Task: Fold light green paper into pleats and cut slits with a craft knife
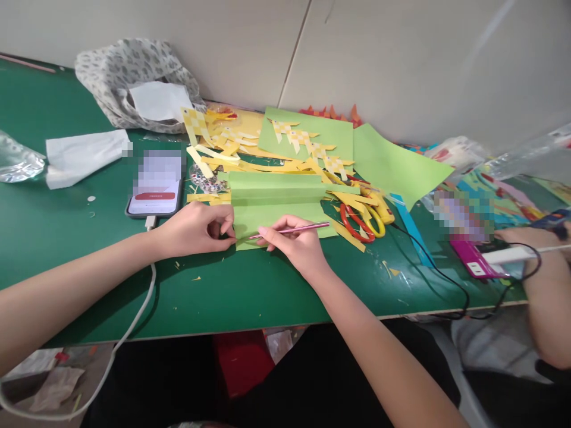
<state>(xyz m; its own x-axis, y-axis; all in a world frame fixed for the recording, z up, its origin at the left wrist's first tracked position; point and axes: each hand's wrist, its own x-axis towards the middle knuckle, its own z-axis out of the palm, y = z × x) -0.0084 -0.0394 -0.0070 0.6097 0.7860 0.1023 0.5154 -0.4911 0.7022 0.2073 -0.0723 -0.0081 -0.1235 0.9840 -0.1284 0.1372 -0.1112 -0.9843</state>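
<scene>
A light green paper (276, 205) with fold lines across it lies on the dark green table in front of me. My left hand (200, 229) pinches the paper's left edge near its lower corner, thumb and forefinger together. A thin pink pen-like tool (312, 227) is held in my right hand (292, 241), its tip pointing left, close to my left fingertips, low on the paper. Behind the paper lie yellow strips (263, 161) and yellow-and-white checkered paper pieces (312, 145), some on another green sheet (276, 139).
Left of the paper is a phone (156, 178) with a white cable (149, 291). Scissors with red and yellow handles (357, 223) and a yellow glue gun (379, 208) lie to the right. A patterned cloth bag (107, 83) is behind. Another person's arm (546, 297) is at far right.
</scene>
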